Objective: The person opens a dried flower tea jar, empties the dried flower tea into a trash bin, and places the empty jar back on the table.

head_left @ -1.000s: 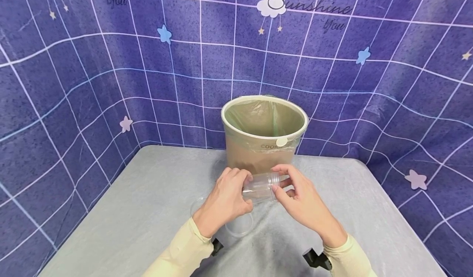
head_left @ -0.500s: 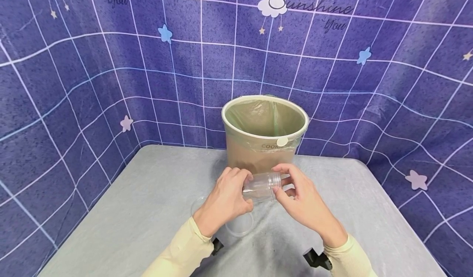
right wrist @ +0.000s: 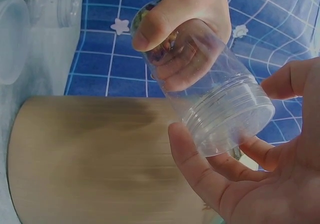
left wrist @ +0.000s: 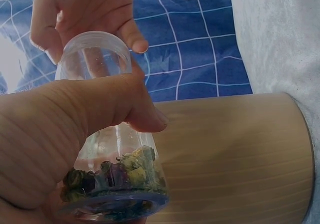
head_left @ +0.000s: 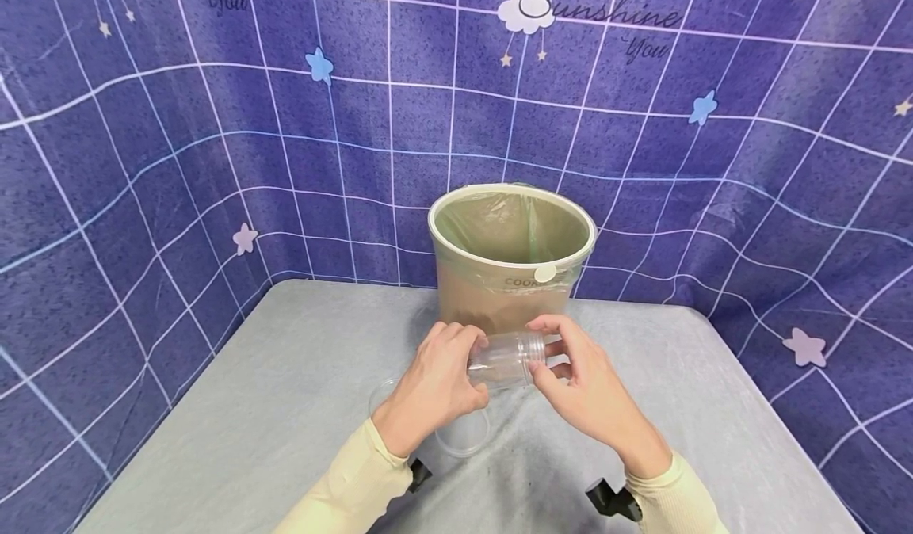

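Observation:
A clear plastic jar (head_left: 502,360) lies tilted on its side in mid-air between both hands. My left hand (head_left: 438,379) grips its body near the base, with the thumb across the side in the left wrist view. Dried flower buds (left wrist: 132,169), yellow, green and purple, are gathered at the bottom of the jar. My right hand (head_left: 581,375) holds the jar's ridged mouth end (right wrist: 225,116), thumb and fingertips spread around its rim. Beneath my left forearm, a clear round lid (head_left: 462,448) lies on the table, partly hidden.
A beige bin (head_left: 502,300) with a pale rim and a green liner stands just behind the hands. Another clear jar (right wrist: 55,6) lies on the grey-covered table (head_left: 314,344), left of the lid. A blue grid-patterned curtain (head_left: 357,154) surrounds the table.
The hands stay almost still on the jar. My right hand and the jar's mouth end have shifted very slightly to the right.

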{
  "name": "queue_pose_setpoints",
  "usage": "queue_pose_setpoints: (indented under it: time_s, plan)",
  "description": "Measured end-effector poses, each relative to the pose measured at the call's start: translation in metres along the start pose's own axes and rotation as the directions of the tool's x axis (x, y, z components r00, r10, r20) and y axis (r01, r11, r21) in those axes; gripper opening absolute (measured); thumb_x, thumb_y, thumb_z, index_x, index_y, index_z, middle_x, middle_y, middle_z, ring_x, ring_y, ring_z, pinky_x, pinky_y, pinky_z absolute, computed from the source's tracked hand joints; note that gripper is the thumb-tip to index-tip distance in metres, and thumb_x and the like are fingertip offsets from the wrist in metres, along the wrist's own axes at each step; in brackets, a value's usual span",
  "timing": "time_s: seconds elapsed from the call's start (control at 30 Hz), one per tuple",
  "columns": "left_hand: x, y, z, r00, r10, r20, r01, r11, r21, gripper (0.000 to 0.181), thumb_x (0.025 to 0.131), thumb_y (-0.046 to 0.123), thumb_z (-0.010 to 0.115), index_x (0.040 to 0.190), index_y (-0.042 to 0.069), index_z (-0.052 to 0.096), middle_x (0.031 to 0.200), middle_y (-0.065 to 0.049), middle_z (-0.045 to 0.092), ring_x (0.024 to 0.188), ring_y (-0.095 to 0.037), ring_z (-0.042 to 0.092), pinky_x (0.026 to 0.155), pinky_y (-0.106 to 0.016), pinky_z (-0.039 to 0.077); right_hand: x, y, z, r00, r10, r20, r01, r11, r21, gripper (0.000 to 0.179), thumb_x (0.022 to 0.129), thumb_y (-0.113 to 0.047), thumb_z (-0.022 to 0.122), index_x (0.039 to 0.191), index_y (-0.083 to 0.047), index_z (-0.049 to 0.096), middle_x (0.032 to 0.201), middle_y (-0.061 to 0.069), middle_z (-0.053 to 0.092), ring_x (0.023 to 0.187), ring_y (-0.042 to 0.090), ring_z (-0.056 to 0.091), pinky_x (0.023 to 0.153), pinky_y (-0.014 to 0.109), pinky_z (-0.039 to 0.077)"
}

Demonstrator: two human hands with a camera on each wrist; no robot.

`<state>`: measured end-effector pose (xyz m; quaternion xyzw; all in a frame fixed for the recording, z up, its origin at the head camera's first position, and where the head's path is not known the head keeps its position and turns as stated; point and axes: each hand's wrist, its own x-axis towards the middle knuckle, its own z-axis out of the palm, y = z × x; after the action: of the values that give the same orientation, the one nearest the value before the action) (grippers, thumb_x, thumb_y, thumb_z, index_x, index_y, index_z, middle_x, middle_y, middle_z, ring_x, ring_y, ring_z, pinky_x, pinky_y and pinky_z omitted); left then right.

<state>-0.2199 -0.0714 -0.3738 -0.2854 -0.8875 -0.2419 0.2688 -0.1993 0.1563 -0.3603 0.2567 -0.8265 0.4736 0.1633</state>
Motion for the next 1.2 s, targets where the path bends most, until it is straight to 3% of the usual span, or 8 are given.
queue_pose_setpoints:
  time_s: [0.23,0.47,0.7,1.2]
  plan:
    - [0.001,0.001,0.001,1.000,0.013,-0.008,-0.013,1.000,0.003,0.047,0.056,0.013,0.082,0.100,0.012,0.066,0.084,0.003,0.058,0.083,-0.020,0.051,0.076,-0.033,0.047,-0.002,0.000,-0.003,1.000,0.007,-0.002,-0.007,1.000,0.015,0.045,0.088,0.002,0.067,0.131,-0.010,0.056,0.118,0.003,0.064,0.096,0.019,0.069,0.071,0.031,0.061]
    - [0.004,0.002,0.000,1.000,0.020,-0.009,-0.020,1.000,0.003,0.048,0.056,0.014,0.083,0.101,0.011,0.067,0.085,0.003,0.059,0.083,-0.022,0.051,0.076,-0.033,0.047,-0.003,0.000,-0.008,0.999,0.027,-0.017,-0.027,1.000,0.014,0.046,0.089,0.003,0.067,0.130,-0.013,0.056,0.119,0.003,0.064,0.097,0.019,0.069,0.071,0.031,0.061]
    - [0.003,0.001,-0.003,1.000,-0.020,0.009,0.020,1.000,-0.009,0.046,0.058,0.015,0.082,0.101,0.012,0.067,0.085,0.003,0.059,0.085,-0.022,0.052,0.078,-0.034,0.047,-0.003,-0.001,-0.014,0.999,0.026,-0.018,-0.027,0.999,-0.020,0.043,0.090,0.001,0.066,0.130,-0.012,0.056,0.124,0.005,0.063,0.099,0.020,0.068,0.073,0.030,0.061]
    - [0.004,-0.001,-0.010,0.998,-0.063,0.017,0.063,0.997,-0.035,0.046,0.059,0.014,0.081,0.103,0.012,0.067,0.089,0.001,0.062,0.089,-0.023,0.054,0.083,-0.037,0.048,-0.009,0.013,-0.027,0.999,0.036,0.007,-0.034,0.969,-0.243,0.040,0.091,-0.008,0.067,0.130,-0.010,0.058,0.124,0.007,0.065,0.097,0.019,0.069,0.075,0.032,0.060]
